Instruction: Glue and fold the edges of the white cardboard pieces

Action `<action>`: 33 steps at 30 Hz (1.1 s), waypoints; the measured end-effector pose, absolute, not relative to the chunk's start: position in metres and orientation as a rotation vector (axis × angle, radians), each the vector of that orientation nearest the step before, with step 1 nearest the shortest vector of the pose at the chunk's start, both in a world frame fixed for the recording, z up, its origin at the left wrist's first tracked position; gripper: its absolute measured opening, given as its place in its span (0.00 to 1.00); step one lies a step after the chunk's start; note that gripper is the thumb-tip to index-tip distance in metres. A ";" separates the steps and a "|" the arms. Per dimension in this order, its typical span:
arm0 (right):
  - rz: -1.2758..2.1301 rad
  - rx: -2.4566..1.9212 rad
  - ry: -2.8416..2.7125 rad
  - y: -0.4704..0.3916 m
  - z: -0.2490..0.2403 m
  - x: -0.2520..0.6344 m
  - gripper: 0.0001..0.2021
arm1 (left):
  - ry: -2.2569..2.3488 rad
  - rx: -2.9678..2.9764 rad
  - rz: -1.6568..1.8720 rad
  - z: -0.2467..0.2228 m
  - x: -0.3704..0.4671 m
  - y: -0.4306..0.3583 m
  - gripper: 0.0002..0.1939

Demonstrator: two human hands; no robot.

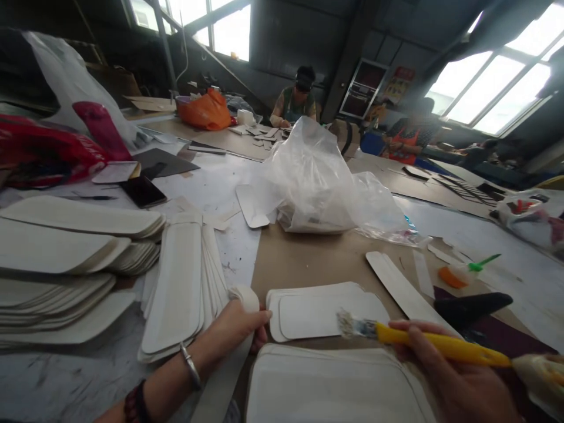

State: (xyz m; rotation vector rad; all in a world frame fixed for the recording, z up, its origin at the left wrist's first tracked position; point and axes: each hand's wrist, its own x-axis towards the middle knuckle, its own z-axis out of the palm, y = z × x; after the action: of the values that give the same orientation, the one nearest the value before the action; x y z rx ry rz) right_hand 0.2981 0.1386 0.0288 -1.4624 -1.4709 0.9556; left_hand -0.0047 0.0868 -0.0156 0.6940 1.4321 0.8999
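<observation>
My right hand (pixel 458 376) is wrapped round the yellow handle of a paintbrush (pixel 440 343). Its whitish, caked bristles (pixel 346 323) are over the right part of a small white card piece (pixel 308 314), which lies on similar pieces. At the left edge of this little pile, my left hand (pixel 247 326) is closed, thumb and fingers pinching the card edge. A curled white strip (pixel 244 296) shows just behind that hand; whether the fingers also grip it is unclear. Nearest me lies a stack of larger white cards (pixel 330 388).
Stacks of long white cards (pixel 176 282) fill the left side, below a phone (pixel 143 191). A clear plastic bag (pixel 312 182) stands mid-table. To the right lie a long white card (pixel 409 294) and a black object (pixel 473 308). Co-workers (pixel 299 97) sit beyond.
</observation>
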 end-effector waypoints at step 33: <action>1.155 -1.397 -1.683 0.139 0.004 0.194 0.17 | 1.586 0.835 0.530 -0.021 0.002 0.113 0.18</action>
State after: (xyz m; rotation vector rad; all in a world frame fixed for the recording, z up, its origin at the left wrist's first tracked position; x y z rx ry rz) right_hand 0.1940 0.1390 0.0037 -1.3967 -1.6834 1.1554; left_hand 0.0022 0.1128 -0.0212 0.8347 1.5857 0.5304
